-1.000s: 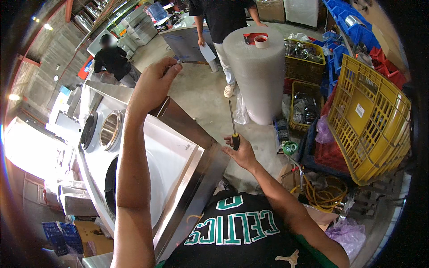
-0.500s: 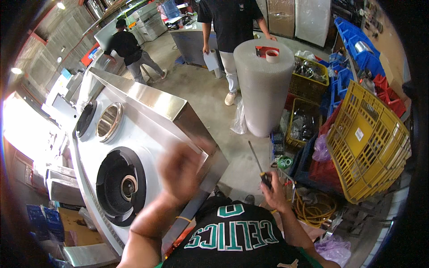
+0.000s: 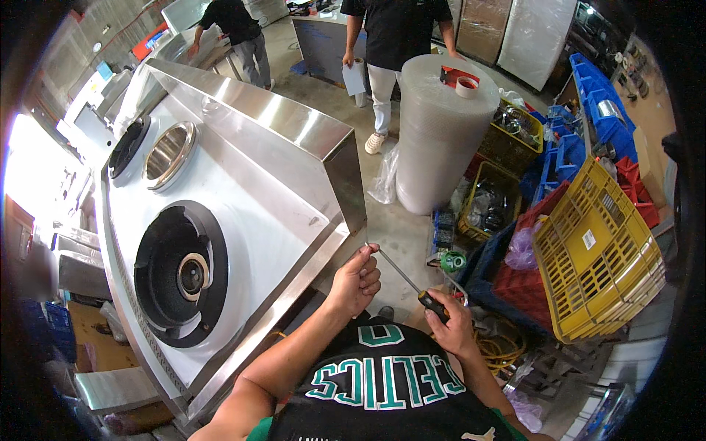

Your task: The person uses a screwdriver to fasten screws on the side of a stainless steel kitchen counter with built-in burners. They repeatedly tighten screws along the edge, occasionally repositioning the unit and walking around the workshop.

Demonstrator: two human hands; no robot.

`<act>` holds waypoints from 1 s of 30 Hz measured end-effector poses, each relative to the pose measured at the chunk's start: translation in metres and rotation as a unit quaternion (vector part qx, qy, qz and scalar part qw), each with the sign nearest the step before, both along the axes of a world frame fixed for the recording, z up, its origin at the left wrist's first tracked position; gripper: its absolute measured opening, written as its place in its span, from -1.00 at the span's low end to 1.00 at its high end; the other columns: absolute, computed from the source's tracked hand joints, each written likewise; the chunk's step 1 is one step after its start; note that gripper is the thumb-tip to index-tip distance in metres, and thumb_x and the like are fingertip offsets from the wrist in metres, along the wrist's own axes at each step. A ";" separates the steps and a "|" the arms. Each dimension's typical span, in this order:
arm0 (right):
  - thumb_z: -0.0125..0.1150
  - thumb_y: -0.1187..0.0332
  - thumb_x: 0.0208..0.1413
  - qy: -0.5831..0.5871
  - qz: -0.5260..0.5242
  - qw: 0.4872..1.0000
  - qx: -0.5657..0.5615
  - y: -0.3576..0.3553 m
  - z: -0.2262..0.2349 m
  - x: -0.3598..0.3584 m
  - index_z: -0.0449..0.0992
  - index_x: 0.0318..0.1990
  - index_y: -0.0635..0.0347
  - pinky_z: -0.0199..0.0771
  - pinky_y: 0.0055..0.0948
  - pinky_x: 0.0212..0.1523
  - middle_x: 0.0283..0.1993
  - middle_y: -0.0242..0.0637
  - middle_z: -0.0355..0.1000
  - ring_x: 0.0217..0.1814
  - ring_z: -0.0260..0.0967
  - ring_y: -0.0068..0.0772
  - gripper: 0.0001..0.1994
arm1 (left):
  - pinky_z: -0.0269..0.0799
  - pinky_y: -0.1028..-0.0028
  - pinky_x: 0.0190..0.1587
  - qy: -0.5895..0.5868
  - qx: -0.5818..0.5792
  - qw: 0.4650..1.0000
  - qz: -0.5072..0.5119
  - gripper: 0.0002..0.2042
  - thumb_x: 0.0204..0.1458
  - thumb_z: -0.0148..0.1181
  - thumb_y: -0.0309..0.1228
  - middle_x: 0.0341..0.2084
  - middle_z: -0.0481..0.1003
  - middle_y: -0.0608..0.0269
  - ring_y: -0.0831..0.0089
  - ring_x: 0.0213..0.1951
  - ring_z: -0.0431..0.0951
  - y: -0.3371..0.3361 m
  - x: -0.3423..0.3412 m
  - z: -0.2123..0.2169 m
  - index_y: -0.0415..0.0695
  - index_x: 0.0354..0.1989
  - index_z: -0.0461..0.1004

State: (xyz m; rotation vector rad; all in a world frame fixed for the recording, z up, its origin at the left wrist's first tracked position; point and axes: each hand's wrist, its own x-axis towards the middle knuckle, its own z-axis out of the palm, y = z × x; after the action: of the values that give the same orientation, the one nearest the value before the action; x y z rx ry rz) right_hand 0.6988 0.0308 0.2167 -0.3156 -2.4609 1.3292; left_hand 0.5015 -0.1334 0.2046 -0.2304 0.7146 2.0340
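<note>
In my right hand [image 3: 452,323] is a screwdriver [image 3: 401,273] with a black and yellow handle, its long shaft slanting up and to the left. My left hand [image 3: 356,283] is closed beside the shaft's far end, thumb and forefinger pinched together at the tip. Whatever lies between those fingers is too small to make out. Just left of both hands stands a stainless steel stove unit [image 3: 254,228]. Its top carries a large black burner ring [image 3: 151,275], a round steel well [image 3: 170,156] and a second black ring [image 3: 129,151] farther off.
A tall bubble wrap roll [image 3: 445,140] stands ahead, with a tape roll [image 3: 466,87] on top. Behind it a person [image 3: 397,37] in a black shirt holds a sheet; another person [image 3: 239,33] leans farther back. Yellow crates [image 3: 596,250] and blue bins [image 3: 599,95] crowd the right side.
My left hand has come down from the stove's edge to the screwdriver's tip and closed there. My right hand still grips the screwdriver, now slanted farther left. The view has shifted slightly.
</note>
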 end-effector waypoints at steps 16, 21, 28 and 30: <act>0.27 0.42 0.09 0.013 -0.007 0.998 0.057 -0.008 -0.001 -0.011 0.48 0.15 0.18 0.56 -0.21 -0.11 -0.07 -0.02 0.57 -0.08 0.57 0.01 -0.57 | -0.04 0.61 -0.65 -0.001 -0.009 1.000 0.003 -0.81 0.34 0.04 -0.21 -0.65 0.09 0.52 0.68 -0.67 0.06 0.004 -0.008 -0.001 -0.03 -0.05 0.40; 0.28 0.41 0.09 0.004 -0.009 0.998 0.058 -0.007 -0.002 -0.010 0.49 0.14 0.17 0.55 -0.22 -0.10 -0.08 -0.02 0.56 -0.09 0.57 0.00 -0.58 | -0.03 0.61 -0.65 0.018 -0.030 0.999 0.009 -0.80 0.34 0.06 -0.21 -0.65 0.09 0.52 0.68 -0.68 0.05 0.005 -0.004 -0.003 -0.03 -0.03 0.40; 0.29 0.42 0.09 0.026 -0.008 0.995 0.095 -0.005 -0.006 -0.008 0.49 0.16 0.18 0.54 -0.19 -0.16 -0.11 -0.04 0.56 -0.13 0.55 0.02 -0.57 | -0.02 0.61 -0.65 0.006 -0.031 0.999 0.021 -0.78 0.34 0.06 -0.20 -0.65 0.10 0.53 0.67 -0.68 0.06 0.005 -0.003 -0.001 -0.04 -0.01 0.40; 0.29 0.42 0.10 0.028 -0.007 0.996 0.089 -0.006 -0.007 -0.007 0.49 0.16 0.19 0.54 -0.19 -0.15 -0.09 -0.04 0.56 -0.12 0.55 0.01 -0.57 | -0.02 0.62 -0.65 0.010 -0.048 0.998 0.023 -0.78 0.34 0.06 -0.20 -0.65 0.10 0.52 0.68 -0.68 0.06 0.007 -0.003 0.000 -0.04 0.00 0.39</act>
State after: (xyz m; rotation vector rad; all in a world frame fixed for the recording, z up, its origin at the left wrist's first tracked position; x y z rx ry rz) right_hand 0.6916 0.0251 0.2097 -0.2470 -2.5031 1.0870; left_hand 0.4989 -0.1269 0.2050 -0.2851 0.8288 2.0508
